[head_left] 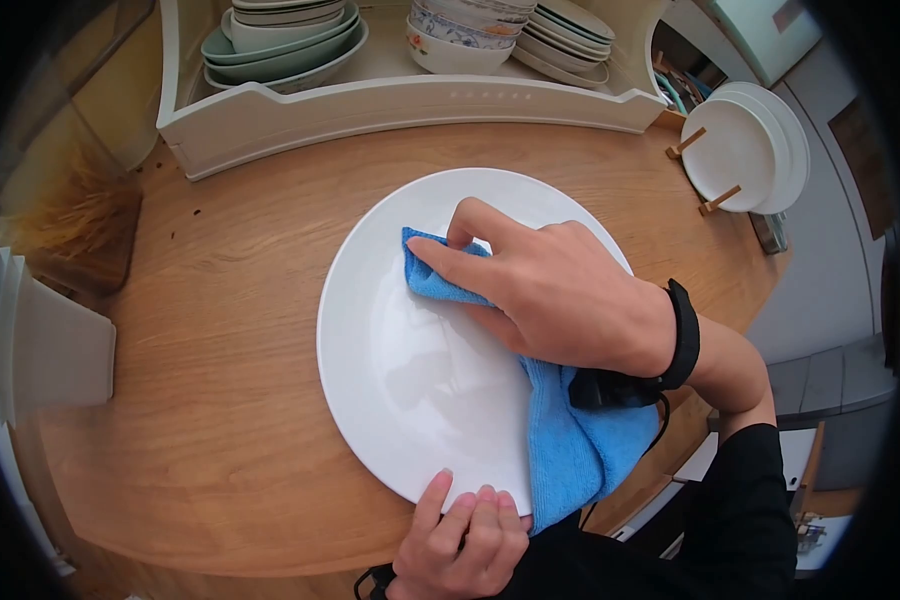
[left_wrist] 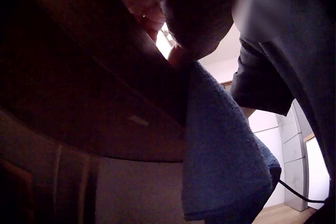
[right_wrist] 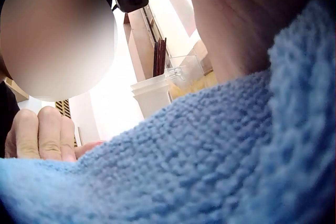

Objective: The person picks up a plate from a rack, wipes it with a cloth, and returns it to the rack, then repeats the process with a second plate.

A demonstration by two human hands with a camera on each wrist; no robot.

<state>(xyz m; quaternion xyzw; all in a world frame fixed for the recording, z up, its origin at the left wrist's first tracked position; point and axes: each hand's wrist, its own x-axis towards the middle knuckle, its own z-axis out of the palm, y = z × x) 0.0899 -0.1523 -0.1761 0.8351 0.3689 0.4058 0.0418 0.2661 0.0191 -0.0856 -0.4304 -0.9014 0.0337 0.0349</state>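
Note:
A large white plate lies on the wooden table. My right hand pinches a folded corner of a blue cloth against the plate's upper left part. The rest of the cloth trails under the wrist and hangs over the near right rim; in the left wrist view the hanging cloth drops below the table's edge. At the near rim my left hand grips the plate, with several fingertips on its top. The right wrist view has cloth across its front and the left hand's fingers beyond it.
Behind the plate stands a cream rack with stacked bowls and plates. White plates stand upright in a wooden holder at the right. A pale plastic container and a clear bin of thin brownish items line the left side.

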